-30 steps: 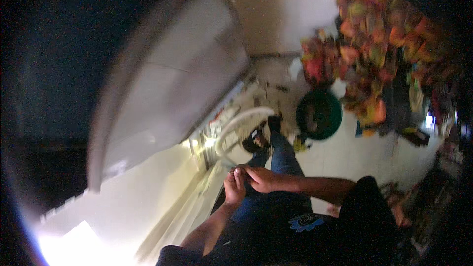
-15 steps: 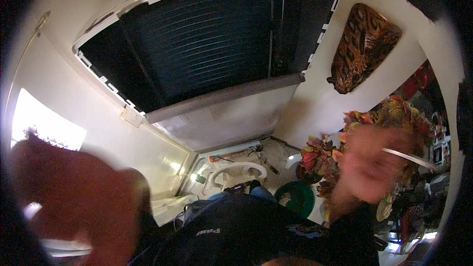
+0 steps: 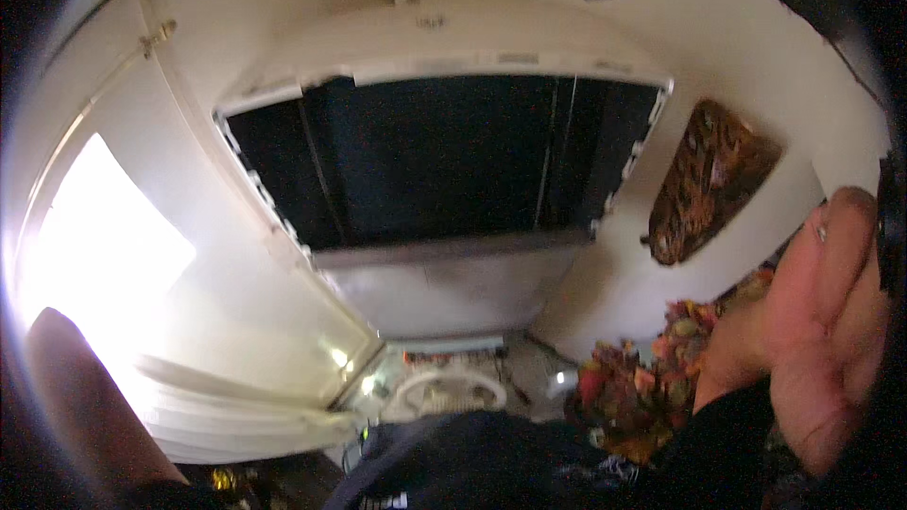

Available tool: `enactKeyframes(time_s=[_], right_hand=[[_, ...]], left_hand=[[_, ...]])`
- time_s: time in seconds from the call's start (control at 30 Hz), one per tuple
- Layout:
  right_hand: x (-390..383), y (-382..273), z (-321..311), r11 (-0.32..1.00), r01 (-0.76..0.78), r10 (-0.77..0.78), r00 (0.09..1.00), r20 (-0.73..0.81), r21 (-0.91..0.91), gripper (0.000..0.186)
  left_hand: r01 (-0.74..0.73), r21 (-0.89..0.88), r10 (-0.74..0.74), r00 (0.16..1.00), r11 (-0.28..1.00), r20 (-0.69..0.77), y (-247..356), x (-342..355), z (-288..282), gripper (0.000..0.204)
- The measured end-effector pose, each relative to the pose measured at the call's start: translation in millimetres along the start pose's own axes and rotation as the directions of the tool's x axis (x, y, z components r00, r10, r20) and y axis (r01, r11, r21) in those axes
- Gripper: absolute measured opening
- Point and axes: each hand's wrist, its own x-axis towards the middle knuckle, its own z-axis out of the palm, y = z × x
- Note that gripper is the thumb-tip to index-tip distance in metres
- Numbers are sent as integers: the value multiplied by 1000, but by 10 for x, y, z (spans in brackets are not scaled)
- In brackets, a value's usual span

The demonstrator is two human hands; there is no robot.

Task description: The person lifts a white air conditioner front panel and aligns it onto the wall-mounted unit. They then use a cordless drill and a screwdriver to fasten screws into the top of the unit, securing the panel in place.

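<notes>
My right hand is raised at the right edge, beside the brown carved wooden piece on the wall. Its visible fingers are bent and closed; whatever lies inside them is hidden. A tiny shiny spot shows near one finger. At the left edge, my left hand rises in front of a bright window. Its fingers cannot be made out, and nothing is visible in it.
A dark screened opening with a pale toothed frame faces me. Red and orange leaves stand below the carving. A white plastic chair is lower down, and a white curtain hangs at left.
My right hand has moved outward and up to the right edge; the white curved strip seen by it is out of sight. My left hand has shifted left. The view has tilted upward.
</notes>
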Motion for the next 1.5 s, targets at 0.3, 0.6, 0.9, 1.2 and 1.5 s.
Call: enactKeyframes(time_s=[0.3, 0.6, 0.9, 1.2, 1.5], right_hand=[[-246, 221, 150, 999, -25, 25, 1000, -1, 38, 18], [65, 306, 346, 989, 14, -33, 991, 131, 146, 22], [82, 777, 157, 961, -253, 265, 956, 123, -110, 36], [-90, 899, -262, 857, -202, 345, 908, 238, -473, 27], [-41, 911, -236, 822, -376, 481, 861, 168, -428, 36]], left_hand=[[148, -107, -146, 989, 983, 19, 22, -68, -60, 32], [260, 101, -167, 825, 960, -540, 644, -136, -1364, 31], [661, 241, -445, 688, 711, -573, -1343, 600, -1944, 25], [653, 369, -573, 757, 661, -315, -2200, 835, -2329, 29], [542, 351, -439, 834, 763, -334, -2306, 788, -2358, 25]])
